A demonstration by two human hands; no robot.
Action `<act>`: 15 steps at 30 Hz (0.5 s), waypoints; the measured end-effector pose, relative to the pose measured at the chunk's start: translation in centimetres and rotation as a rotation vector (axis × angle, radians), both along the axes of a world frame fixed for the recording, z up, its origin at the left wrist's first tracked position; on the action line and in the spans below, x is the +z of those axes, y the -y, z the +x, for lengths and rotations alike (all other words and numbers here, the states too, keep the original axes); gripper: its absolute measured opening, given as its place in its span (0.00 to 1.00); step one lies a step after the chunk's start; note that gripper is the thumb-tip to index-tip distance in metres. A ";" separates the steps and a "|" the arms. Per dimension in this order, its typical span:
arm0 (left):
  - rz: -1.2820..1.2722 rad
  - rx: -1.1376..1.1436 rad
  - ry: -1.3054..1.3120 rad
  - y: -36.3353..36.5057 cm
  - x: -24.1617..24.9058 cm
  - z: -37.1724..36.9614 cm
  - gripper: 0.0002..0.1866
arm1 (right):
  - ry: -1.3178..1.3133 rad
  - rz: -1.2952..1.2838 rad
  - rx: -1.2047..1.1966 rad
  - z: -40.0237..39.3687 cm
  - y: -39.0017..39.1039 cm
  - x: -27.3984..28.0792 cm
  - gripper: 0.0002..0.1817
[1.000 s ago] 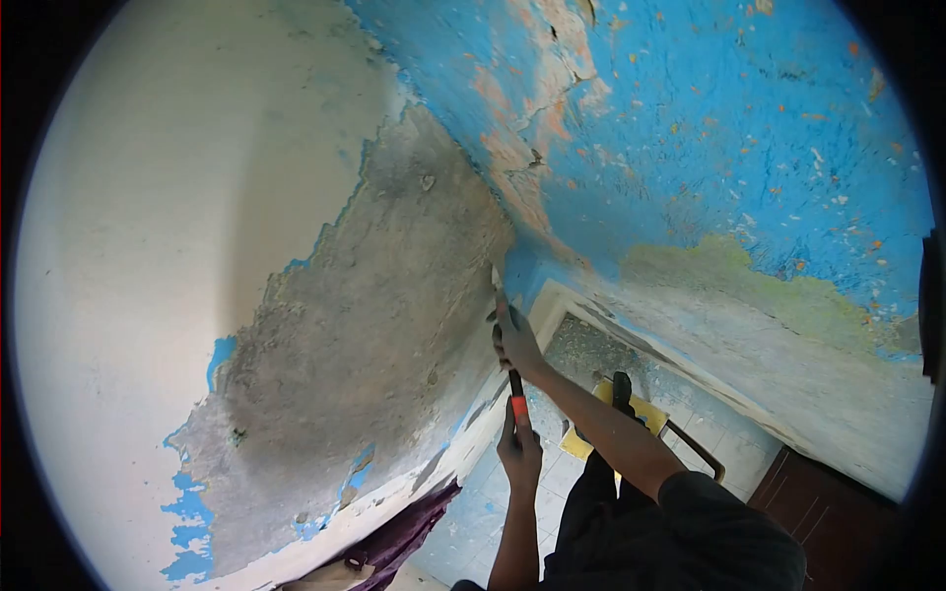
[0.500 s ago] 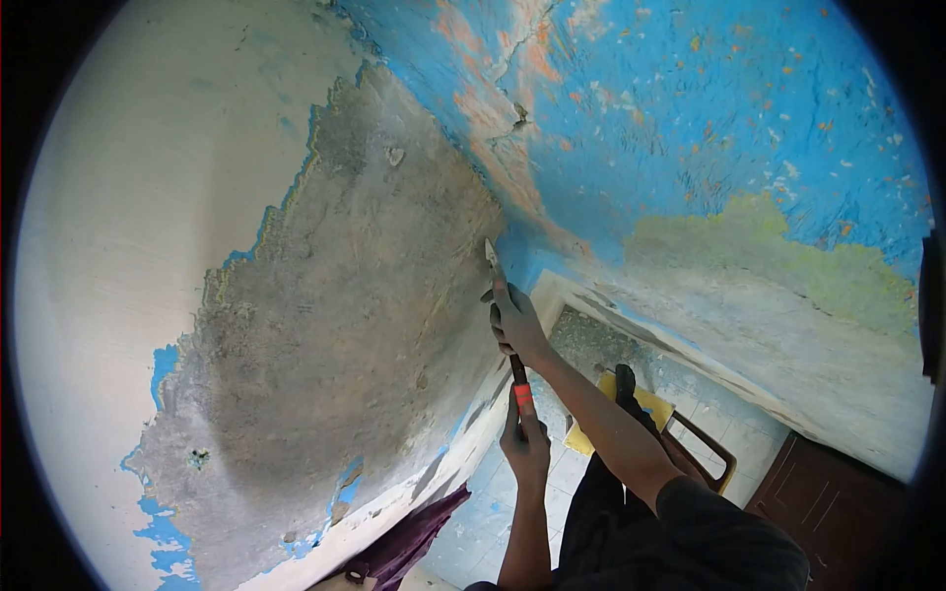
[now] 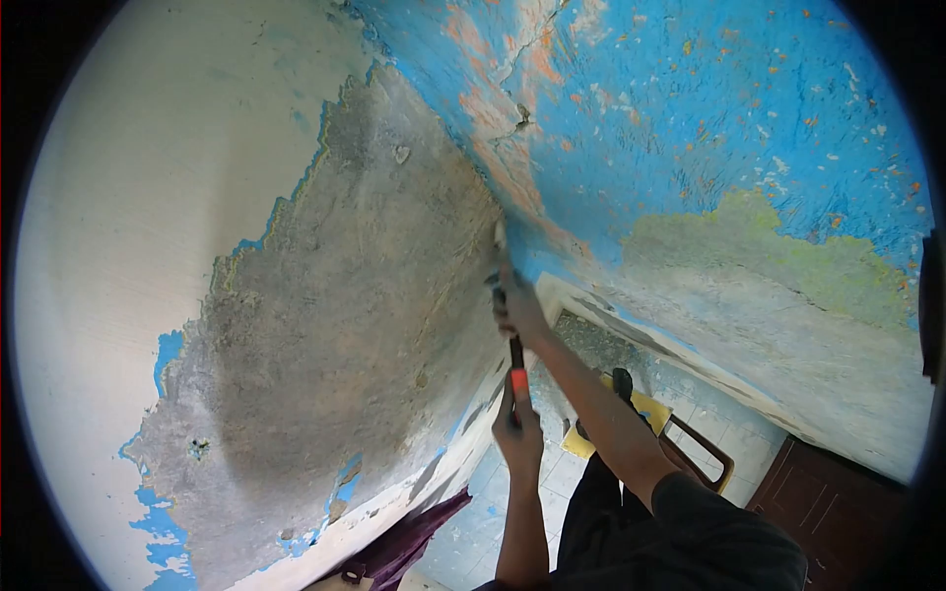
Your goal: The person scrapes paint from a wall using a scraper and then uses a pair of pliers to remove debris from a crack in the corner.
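Note:
A long-handled scraper [image 3: 519, 380] with a black and red handle is in both my hands, held nearly upright. My right hand [image 3: 519, 310] is closed around its upper part, just below the blade, and is a little blurred. Lower down, my left hand [image 3: 519, 433] grips the handle below the red band. The pale blade tip is at the corner where the bare grey plaster wall [image 3: 325, 295] meets the blue painted wall [image 3: 690, 118]. Blur hides whether the blade touches the surface.
White paint with ragged blue edges borders the grey plaster. Below are a yellow-seated chair [image 3: 650, 409] with a foot on it, a tiled floor [image 3: 483, 522], a purple cloth [image 3: 419, 537] and a dark brown door-like panel [image 3: 823, 502]. A crack [image 3: 522, 116] runs down the blue wall.
The scraper's blade has moved slightly up and right, into the corner. My right hand has shifted with it, and my left hand has moved slightly up and left.

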State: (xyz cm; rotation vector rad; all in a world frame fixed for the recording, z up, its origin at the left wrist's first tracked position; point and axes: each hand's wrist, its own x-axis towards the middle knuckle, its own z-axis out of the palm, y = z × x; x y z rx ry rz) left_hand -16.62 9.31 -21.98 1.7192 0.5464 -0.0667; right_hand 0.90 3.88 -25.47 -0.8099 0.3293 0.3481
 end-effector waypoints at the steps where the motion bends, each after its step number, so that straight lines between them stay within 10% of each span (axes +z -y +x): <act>1: 0.019 -0.029 -0.003 -0.1 0.1 0.9 0.24 | 0.032 0.024 -0.029 0.8 0.4 -0.5 0.24; 15: -0.091 0.068 0.027 0.7 -1.0 -2.3 0.27 | -0.025 -0.094 0.099 -1.8 -0.8 0.8 0.21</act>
